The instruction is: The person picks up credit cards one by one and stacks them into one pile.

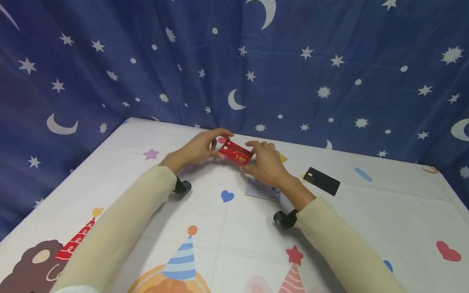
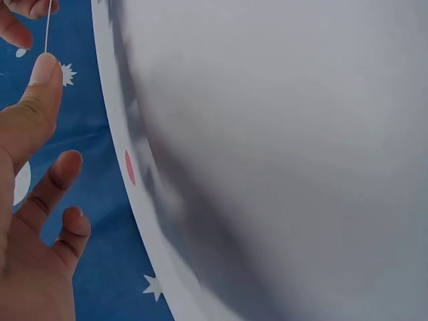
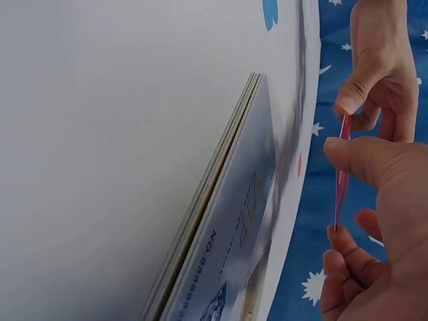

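Note:
A red card (image 1: 236, 152) with gold "VIP" lettering is held up above the table between both hands. My left hand (image 1: 200, 146) pinches its left end. At the opposite end, my right hand (image 1: 268, 165) grips the card between thumb and finger. Seen edge-on, the same red card (image 3: 342, 177) looks like a thin strip in the right wrist view. Below the right hand lies a stack of cards with a silver card (image 1: 262, 191) on top, partly hidden by that hand. In the right wrist view the silver card (image 3: 231, 207) shows printed "VIP" and number text.
A black card (image 1: 321, 181) lies on the table to the right of my right hand. The white tablecloth (image 1: 200, 206) has printed hearts, stars and cartoon animals. A blue curtain (image 1: 207, 45) with moons and stars hangs behind the table's far edge.

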A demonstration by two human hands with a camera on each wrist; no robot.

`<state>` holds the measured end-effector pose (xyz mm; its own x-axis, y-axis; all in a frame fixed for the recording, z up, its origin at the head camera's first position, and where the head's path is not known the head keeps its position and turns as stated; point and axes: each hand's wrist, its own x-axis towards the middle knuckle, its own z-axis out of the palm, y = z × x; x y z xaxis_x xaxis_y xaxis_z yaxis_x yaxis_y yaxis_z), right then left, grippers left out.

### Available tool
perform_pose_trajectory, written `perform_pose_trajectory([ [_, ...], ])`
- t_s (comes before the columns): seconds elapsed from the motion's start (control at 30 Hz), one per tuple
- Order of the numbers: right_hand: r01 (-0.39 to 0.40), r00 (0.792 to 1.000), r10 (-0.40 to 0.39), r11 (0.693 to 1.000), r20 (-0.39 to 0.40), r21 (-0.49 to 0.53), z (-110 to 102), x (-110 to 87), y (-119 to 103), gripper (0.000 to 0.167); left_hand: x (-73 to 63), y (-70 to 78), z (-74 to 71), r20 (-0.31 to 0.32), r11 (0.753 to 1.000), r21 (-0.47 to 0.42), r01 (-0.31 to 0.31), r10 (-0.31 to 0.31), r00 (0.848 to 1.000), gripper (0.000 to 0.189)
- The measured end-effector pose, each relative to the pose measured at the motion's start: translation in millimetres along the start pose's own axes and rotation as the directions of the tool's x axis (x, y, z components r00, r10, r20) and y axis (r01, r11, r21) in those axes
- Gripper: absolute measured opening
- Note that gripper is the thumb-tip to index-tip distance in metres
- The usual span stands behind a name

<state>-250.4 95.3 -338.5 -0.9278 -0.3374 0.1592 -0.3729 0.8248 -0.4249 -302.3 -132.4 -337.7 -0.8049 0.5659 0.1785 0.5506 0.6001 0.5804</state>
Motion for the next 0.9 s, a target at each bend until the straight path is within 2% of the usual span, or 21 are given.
perform_pose_trajectory([
  [0.3,0.025,0.999,-0.024,0.999,-0.027,0.048,-6,-16.6,7,0.068,-2.6,7.8,4.0,0.007,0.997,-0.050,-0.063,0.064,0.998,0.068],
  [0.47,0.052,0.997,-0.048,0.996,-0.057,0.069,-10,-22.8,10,0.068,-3.5,12.8,5.0,0.009,0.995,-0.062,-0.072,0.073,0.997,0.069],
  [0.9,0.036,0.999,-0.033,0.995,-0.033,0.097,-17,-39.0,12,0.070,-9.9,21.8,12.0,0.028,0.993,-0.036,-0.115,0.116,0.993,0.072],
])
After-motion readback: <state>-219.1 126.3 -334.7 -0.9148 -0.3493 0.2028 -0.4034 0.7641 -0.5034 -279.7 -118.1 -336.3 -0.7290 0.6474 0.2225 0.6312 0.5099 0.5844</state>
